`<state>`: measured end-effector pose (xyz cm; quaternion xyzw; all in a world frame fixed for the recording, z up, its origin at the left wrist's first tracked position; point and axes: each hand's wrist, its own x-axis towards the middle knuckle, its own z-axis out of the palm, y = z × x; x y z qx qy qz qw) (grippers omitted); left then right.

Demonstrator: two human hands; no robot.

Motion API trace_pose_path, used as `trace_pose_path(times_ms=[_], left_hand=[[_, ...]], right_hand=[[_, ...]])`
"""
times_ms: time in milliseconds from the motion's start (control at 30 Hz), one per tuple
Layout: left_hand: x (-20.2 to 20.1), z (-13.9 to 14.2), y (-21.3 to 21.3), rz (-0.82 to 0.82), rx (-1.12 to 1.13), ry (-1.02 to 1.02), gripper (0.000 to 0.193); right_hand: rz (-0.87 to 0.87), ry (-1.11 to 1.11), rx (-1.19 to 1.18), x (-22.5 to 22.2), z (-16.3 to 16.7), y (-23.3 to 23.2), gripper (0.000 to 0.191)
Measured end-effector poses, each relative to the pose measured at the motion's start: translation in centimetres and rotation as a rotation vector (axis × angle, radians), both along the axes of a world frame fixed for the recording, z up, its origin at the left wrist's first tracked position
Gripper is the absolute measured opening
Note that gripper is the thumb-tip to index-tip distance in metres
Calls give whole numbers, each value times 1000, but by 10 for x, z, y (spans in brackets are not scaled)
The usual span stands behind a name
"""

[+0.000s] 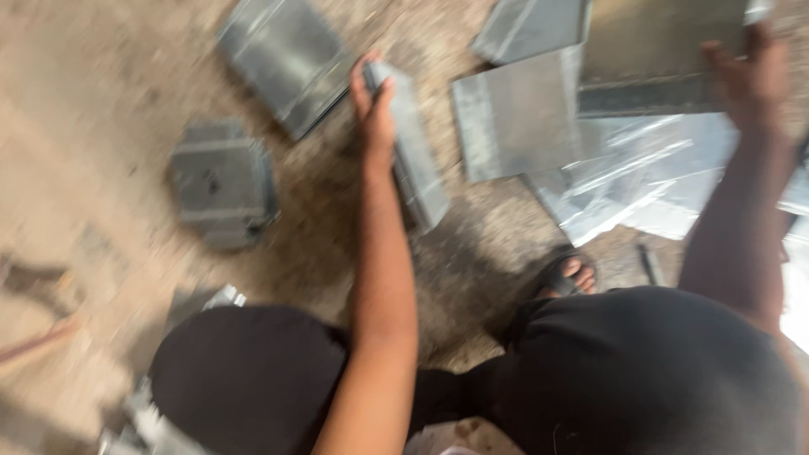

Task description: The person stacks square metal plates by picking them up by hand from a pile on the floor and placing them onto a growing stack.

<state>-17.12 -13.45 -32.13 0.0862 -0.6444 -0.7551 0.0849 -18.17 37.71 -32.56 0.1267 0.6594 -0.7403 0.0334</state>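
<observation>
- The left hand (pixel 375 114) is clenched round the upper end of a narrow folded metal piece (pixel 417 156), which lies on the dirt floor (pixel 84 101) (the frame is badly blurred).
- That piece looks like thin galvanised sheet: I judge it stiff, fairly light, slick and sharp at the cut edges, so the folded long side is the safer hold.
- The right hand (pixel 750 76) is up against a large dark sheet (pixel 657 59), well to the right of the folded piece; whether its fingers are gripping or released I cannot tell.
- Left of the folded piece lies a square grey box-like part (pixel 221 181); just above-left, a flat ribbed panel (pixel 282 59).
- To its right, shiny loose sheets (pixel 624 177) are piled, with a sandalled foot (pixel 569 276) below them.
</observation>
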Motion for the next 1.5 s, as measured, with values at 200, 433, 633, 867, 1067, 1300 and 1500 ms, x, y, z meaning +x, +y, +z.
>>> trace_pose_path(times_ms=[200, 433, 633, 867, 1067, 1300, 1500], left_hand=[[4, -21, -8, -16, -99, -44, 47], [2, -42, -8, -3, -4, -106, 48], [2, -27, -5, -10, 23, -128, 59], [3, 10, 5, 111, -424, -448, 80], [3, 24, 18, 235, -798, -486, 44], [12, 54, 20, 289, -930, -425, 33], [14, 77, 28, 303, -949, -482, 26]], right_hand=[[391, 203, 509, 30, 20, -59, 51], [552, -25, 599, 67, 3, -238, 45], [694, -270, 598, 96, 26, -299, 47], [1224, -100, 493, 49, 84, -308, 58], [1473, -177, 1388, -58, 128, -280, 57], [166, 304, 263, -107, 114, -321, 29], [-418, -515, -294, 96, 13, -366, 47]])
